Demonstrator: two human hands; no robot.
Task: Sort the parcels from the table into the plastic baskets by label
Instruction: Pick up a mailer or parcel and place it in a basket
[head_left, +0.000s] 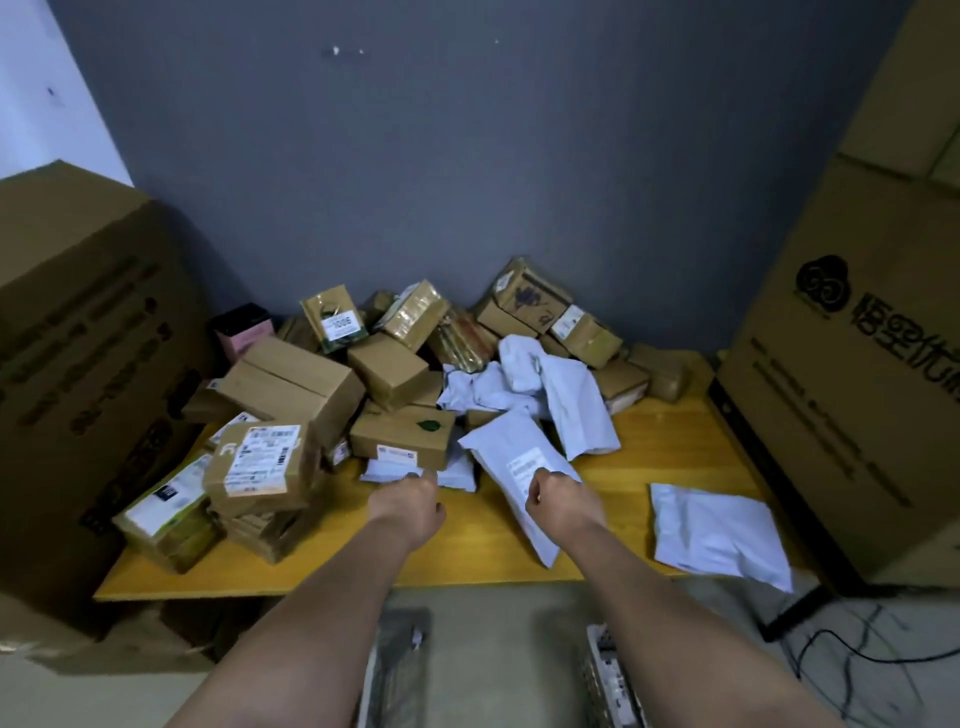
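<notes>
Where the person's right hand (553, 491) curls round it, a white mailer bag (519, 467) sits lifted at a slant over the tabletop (649, 457), printed label facing up, its lower end hanging toward the near edge. Left hand (410, 493): reaching forward, fingertips at a flat white envelope (387, 469) tucked under a labelled brown box (400, 434); whether it pinches the envelope or only touches it I cannot tell.

Parcels, on the tabletop:
- second white mailer (717, 535), flat, near the right front corner, part overhanging the edge, well apart from the held one.
- crumpled white bags (540, 384), heaped just behind the held mailer.
- brown box with a large shipping label (262, 462), tilted, on top of a low stack at the left front.
- flat package with a white label (163, 506), leaning at the left edge beside that stack.
- large plain carton (291, 384), taped down the middle, left of centre.
- small box with a numbered label (335, 317), standing at the back against the wall.
- pink and black box (241, 327), back left.
- further brown boxes (540, 306), taped, piled against the grey wall (415, 156) at centre and right.

Surroundings:
- big cardboard carton (78, 338) at the left of the tabletop.
- big printed carton (857, 364) at the right, another stacked above it.
- black cables (857, 654) on the floor at lower right.
- two baskets on the floor below the near edge, one dark (400, 654), one pale (605, 670), both blurred and partly hidden by the forearms.
</notes>
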